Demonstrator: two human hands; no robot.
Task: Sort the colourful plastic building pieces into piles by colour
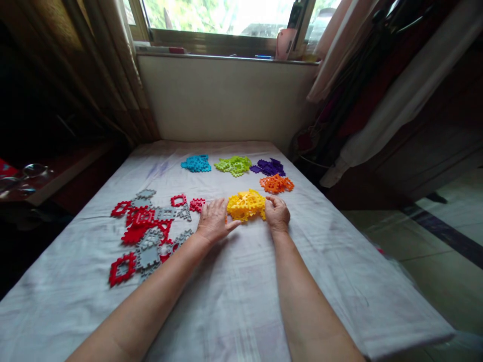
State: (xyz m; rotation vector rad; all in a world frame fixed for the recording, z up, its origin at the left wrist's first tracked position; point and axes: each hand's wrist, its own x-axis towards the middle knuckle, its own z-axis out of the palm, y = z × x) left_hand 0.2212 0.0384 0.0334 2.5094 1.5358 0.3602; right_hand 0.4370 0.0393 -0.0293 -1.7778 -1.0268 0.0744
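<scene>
A heap of yellow toothed plastic building pieces lies on the sheet between my two hands. My left hand is flat at its left side, fingers stretched and thumb spread toward the heap. At the heap's right edge, my right hand has its fingers curled against the yellow pieces; its fingertips are partly hidden. A pinkish-red piece lies just left of my left hand. Farther left, red pieces and grey pieces are spread in a mixed group, partly covered by my left forearm.
Along the far side sit piles of blue pieces, lime green pieces and purple pieces. Orange pieces lie nearer, behind my right hand. A pale sheet covers the surface, which meets a low wall under a window.
</scene>
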